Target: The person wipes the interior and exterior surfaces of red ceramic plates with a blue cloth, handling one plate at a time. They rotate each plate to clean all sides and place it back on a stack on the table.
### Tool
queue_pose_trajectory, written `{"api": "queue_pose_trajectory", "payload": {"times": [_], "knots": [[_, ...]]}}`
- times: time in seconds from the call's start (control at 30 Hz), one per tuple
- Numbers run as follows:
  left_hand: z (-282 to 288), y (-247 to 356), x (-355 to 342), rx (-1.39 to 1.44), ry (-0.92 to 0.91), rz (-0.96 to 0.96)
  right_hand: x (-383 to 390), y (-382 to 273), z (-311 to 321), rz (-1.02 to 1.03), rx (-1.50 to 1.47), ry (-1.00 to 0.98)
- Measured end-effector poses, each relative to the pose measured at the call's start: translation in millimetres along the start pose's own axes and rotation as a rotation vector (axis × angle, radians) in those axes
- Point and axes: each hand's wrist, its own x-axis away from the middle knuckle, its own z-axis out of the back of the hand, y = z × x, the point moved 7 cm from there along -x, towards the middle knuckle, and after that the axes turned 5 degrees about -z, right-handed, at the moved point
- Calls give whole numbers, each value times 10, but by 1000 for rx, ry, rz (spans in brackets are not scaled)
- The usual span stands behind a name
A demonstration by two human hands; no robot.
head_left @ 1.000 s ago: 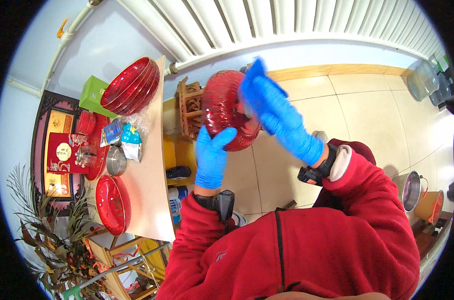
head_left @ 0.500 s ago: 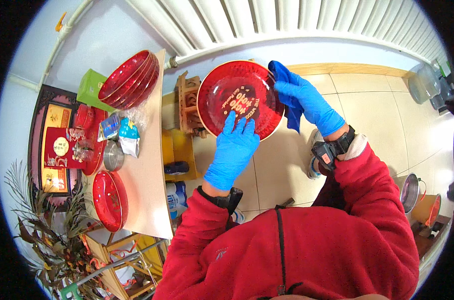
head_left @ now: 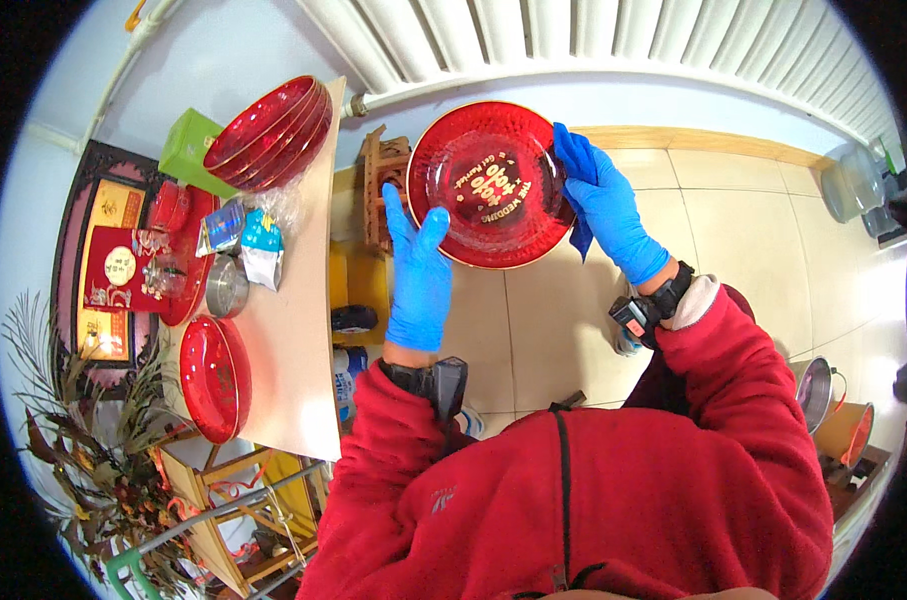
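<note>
A shiny red round dish (head_left: 443, 150) with a thin gold rim and gold print in its middle is held up in front of me, its inside facing me. My right hand (head_left: 618, 222), in a blue glove, grips the dish's right rim through a dark blue cloth (head_left: 573, 152). My left hand (head_left: 415, 285), also gloved in blue, is at the lower left of the dish with fingers and thumb spread. Its thumb overlaps the rim in this view; whether it touches the dish I cannot tell.
On the table (head_left: 298, 350) at left are a stack of red dishes (head_left: 273, 140), another red dish (head_left: 213, 380), a green box (head_left: 195, 150) and a metal bowl (head_left: 227, 287). A white radiator (head_left: 533, 35) runs along the wall. A wooden rack (head_left: 375, 195) stands behind the dish.
My left hand has come off the inside of the dish and moved left, fingers spreading. The dish has shifted slightly up and turned in my right hand.
</note>
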Motion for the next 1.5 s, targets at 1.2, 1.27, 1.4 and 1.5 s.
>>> {"api": "queue_pose_trajectory", "payload": {"times": [1.2, 1.27, 1.4, 1.5], "knots": [[145, -411, 111, -55, 90, 144, 320, 297, -1064, 437, 997, -643], [211, -415, 122, -98, 131, 194, 581, 368, -1270, 406, 931, -885], [249, -120, 80, -112, 130, -4, 778, 338, -1016, 156, 848, -897], [143, -76, 100, -172, 127, -75, 490, 295, -664, 330, 1369, -613]]}}
